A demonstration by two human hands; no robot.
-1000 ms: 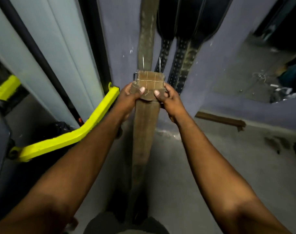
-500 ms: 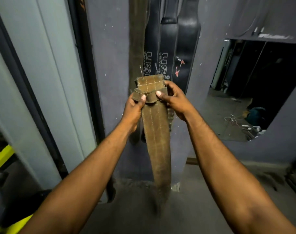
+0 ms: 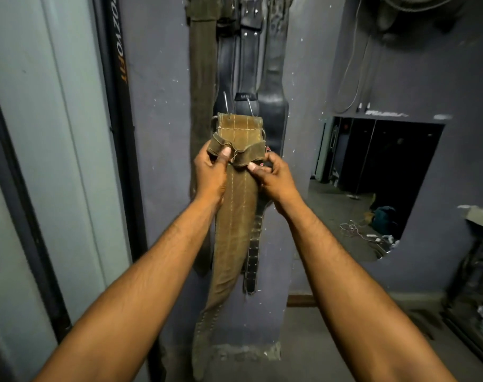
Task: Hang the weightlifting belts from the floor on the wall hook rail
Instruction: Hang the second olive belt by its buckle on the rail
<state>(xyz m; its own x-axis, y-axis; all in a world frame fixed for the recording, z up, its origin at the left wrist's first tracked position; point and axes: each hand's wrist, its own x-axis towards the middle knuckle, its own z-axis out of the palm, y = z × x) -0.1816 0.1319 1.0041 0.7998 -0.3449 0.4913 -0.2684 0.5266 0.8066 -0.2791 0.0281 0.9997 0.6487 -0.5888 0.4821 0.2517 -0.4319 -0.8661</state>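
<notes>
A tan stitched weightlifting belt (image 3: 232, 216) hangs down in front of me, its buckle end up and its tail reaching to just above the floor. My left hand (image 3: 211, 172) pinches the belt's loop on the left, and my right hand (image 3: 270, 177) pinches it on the right. Two metal buckle prongs stick up above the belt's top edge. Behind it, an olive belt (image 3: 203, 64) and black leather belts (image 3: 251, 56) hang on the grey wall from above; their hooks at the top edge are barely visible.
A dark vertical machine post (image 3: 119, 106) and pale panels (image 3: 56, 133) stand at the left. At the right, a wall opening (image 3: 378, 183) shows a dim room with cables and a bag on its floor. A dark rack (image 3: 477, 285) stands at far right.
Both hands have lifted the tan belt higher along the wall, so its tail has come up off the floor. My view has tilted up, showing the upper ends of the hanging belts.
</notes>
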